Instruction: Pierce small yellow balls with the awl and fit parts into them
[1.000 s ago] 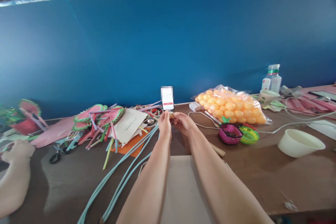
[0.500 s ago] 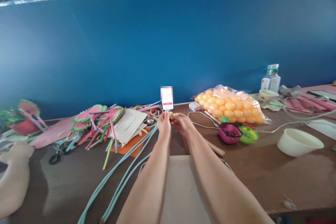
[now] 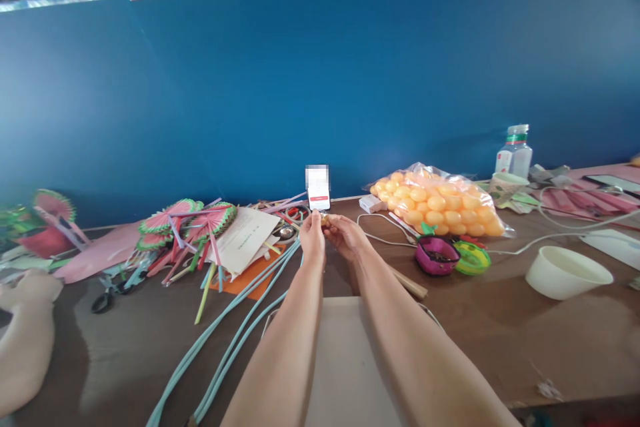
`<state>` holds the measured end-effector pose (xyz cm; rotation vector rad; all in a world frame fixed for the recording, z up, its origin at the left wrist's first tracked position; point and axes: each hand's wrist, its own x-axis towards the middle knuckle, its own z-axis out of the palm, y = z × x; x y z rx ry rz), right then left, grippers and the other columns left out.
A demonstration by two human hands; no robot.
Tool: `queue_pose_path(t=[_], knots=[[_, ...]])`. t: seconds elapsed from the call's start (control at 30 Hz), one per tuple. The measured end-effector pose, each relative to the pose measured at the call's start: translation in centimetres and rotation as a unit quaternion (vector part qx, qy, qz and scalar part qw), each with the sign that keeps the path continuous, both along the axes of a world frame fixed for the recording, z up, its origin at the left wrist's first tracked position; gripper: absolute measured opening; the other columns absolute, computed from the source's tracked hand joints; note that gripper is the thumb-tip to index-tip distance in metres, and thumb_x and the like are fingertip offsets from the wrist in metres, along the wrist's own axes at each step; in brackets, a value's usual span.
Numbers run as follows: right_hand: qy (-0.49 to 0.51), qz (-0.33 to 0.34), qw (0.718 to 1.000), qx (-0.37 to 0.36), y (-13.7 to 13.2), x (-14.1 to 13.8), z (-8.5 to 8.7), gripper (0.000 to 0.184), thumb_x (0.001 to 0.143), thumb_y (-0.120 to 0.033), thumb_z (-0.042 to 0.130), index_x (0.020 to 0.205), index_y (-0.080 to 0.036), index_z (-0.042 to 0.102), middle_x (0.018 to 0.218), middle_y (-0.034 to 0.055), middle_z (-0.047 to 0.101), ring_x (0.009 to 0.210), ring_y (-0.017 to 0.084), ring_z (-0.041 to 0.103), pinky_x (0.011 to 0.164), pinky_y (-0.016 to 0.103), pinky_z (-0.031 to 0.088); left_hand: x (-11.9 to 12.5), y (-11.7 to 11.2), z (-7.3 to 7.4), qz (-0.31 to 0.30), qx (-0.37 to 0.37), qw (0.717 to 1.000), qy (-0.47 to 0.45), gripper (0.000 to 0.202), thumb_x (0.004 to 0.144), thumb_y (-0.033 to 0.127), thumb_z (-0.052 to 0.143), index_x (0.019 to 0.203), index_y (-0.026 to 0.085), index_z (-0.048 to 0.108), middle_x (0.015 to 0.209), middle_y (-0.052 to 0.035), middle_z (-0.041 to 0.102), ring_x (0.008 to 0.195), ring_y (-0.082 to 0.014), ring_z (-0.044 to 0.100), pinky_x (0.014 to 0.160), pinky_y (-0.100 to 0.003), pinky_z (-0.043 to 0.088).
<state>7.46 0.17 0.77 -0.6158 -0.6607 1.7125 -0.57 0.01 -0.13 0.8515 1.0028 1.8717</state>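
Note:
My left hand (image 3: pixel 312 237) and my right hand (image 3: pixel 345 235) meet over the middle of the table, fingers closed at the tips. Between them is a small gold-coloured piece (image 3: pixel 325 219), mostly covered by my fingers, so its kind cannot be made out. Just beyond the hands a phone (image 3: pixel 319 190) stands upright with a lit screen. A shiny round metal thing (image 3: pixel 287 232) lies left of my left hand. Right of my right hand runs a white cable (image 3: pixel 383 238).
Paper fans (image 3: pixel 213 220), a white sheet (image 3: pixel 246 240), scissors (image 3: pixel 105 300) and pale blue cords (image 3: pixel 227 320) lie left. On the right are a bag of orange balls (image 3: pixel 440 203), a purple container (image 3: pixel 436 259), a white bowl (image 3: pixel 567 273) and a bottle (image 3: pixel 515 153). Another person's arm (image 3: pixel 27 340) rests far left.
Both hands stay together around the small piece, with barely any finger movement. The view has shifted very slightly.

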Motion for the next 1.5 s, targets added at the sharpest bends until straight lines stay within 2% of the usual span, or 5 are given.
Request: queue_pose_path(t=[0.43,0.9,1.13,1.37,1.5], knots=[[0.019,-0.006,1.000,-0.013,-0.07,0.08,0.27,0.017,0.072,-0.017,0.075,0.067,-0.014,0.059,0.057,-0.0027,0.057,0.047,0.004,0.051,0.051,0.013,0.052,0.03,0.24,-0.35,-0.011,-0.013,1.000,-0.004,0.043,0.074,0.057,0.064,0.068,0.014,0.061,0.059,-0.0011,0.057,0.055,-0.0118,0.052,0.055,-0.023,0.040],[-0.015,-0.048,0.999,0.013,-0.30,-0.44,0.34,0.026,0.063,-0.023,0.082,0.062,-0.016,0.057,0.054,-0.0021,0.055,0.050,0.007,0.053,0.054,0.019,0.056,-0.08,-0.19,-0.13,0.008,0.009,0.998,0.058,0.045,0.078,0.058,0.058,0.065,0.015,0.058,0.061,-0.0005,0.055,0.059,-0.0118,0.050,0.058,-0.023,0.038],[-0.030,-0.051,0.998,0.015,-0.25,-0.54,0.19,0.031,0.060,-0.029,0.084,0.063,-0.017,0.055,0.051,-0.0053,0.049,0.049,0.007,0.050,0.053,0.020,0.054,-0.18,-0.16,-0.33,0.017,-0.001,0.997,0.079,0.045,0.079,0.058,0.057,0.068,0.015,0.062,0.064,-0.0023,0.059,0.062,-0.0139,0.053,0.059,-0.024,0.040],[0.003,-0.020,1.000,0.000,-0.35,-0.18,0.48,0.019,0.068,-0.025,0.076,0.072,-0.017,0.059,0.062,-0.0020,0.060,0.051,0.007,0.051,0.060,0.023,0.056,-0.09,0.19,-0.24,-0.006,-0.021,0.999,-0.034,0.042,0.074,0.056,0.064,0.071,0.014,0.064,0.064,-0.0029,0.061,0.056,-0.0127,0.055,0.056,-0.024,0.043],[-0.029,-0.011,1.000,0.005,-0.48,-0.05,0.49,0.022,0.064,-0.024,0.076,0.074,-0.018,0.058,0.061,-0.0042,0.058,0.049,0.006,0.049,0.056,0.021,0.053,0.01,0.41,-0.25,-0.015,-0.030,0.996,-0.083,0.039,0.071,0.053,0.068,0.073,0.014,0.064,0.063,-0.0027,0.061,0.054,-0.0134,0.057,0.056,-0.026,0.045]])
